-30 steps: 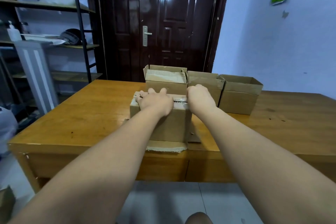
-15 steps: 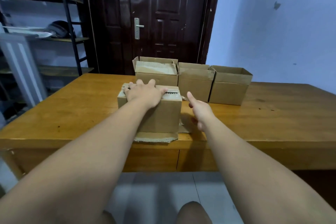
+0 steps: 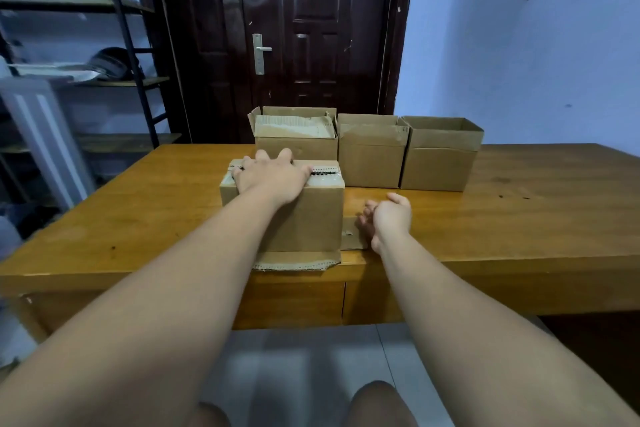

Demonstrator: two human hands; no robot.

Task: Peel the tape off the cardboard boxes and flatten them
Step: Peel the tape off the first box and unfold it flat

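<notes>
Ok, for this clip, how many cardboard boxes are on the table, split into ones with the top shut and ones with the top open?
Top shut: 1, the near box under the left hand, tape along its top seam.
Top open: 3, the back row: left box, middle box, right box.
Total: 4 boxes.

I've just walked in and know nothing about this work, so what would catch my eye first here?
Two bare arms reach over a wooden table. The left hand lies flat on top of a taped cardboard box near the table's front edge, while the right hand hovers empty beside that box. Behind it, three open boxes stand in a row before a dark door.
</notes>
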